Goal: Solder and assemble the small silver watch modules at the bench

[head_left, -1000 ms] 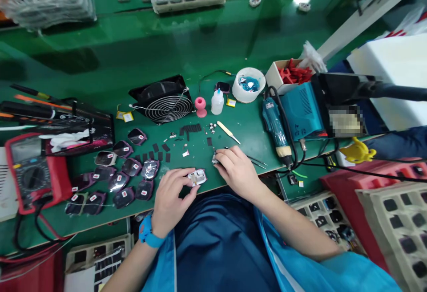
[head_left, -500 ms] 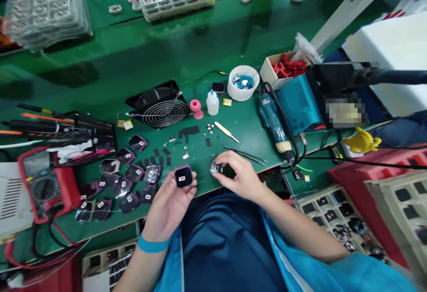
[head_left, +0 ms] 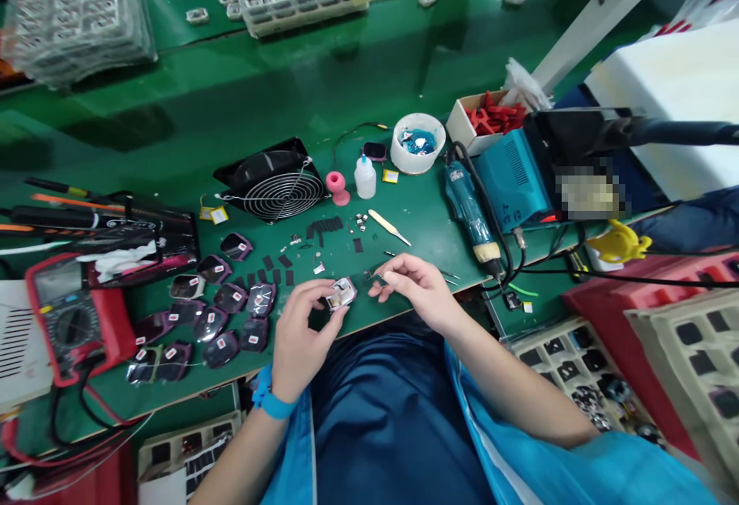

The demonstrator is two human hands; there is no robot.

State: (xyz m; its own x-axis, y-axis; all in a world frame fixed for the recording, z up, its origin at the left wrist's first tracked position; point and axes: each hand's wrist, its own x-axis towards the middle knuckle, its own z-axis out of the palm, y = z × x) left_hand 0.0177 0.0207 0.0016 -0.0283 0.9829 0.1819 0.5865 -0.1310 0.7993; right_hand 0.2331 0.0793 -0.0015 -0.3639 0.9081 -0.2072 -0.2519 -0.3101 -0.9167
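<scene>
Between the thumb and fingers of my left hand (head_left: 305,332) is a small watch case (head_left: 342,294), its open inner side facing up and its rim purplish. To the right of it, my right hand (head_left: 416,287) pinches a small metallic part (head_left: 378,277) too small to make out fully. The two hands are apart. Dark tweezers (head_left: 448,274) lie partly hidden behind my right hand. Several watch cases with dark screens and stickers (head_left: 231,298) rest to the left of my left hand. Small black pads (head_left: 326,228) and tiny parts lie beyond both hands.
A fan (head_left: 285,185), pink holder (head_left: 337,188), white bottle (head_left: 366,178) and white tub (head_left: 418,143) stand farther back. An electric screwdriver (head_left: 472,205) and teal box (head_left: 513,182) are at right. A red multimeter (head_left: 78,320) is at left. Parts trays (head_left: 563,351) sit at lower right.
The watch case in my left hand has turned from screen side up to inner side up. My left hand has moved right and rolled over. My right hand's fingers have turned inward.
</scene>
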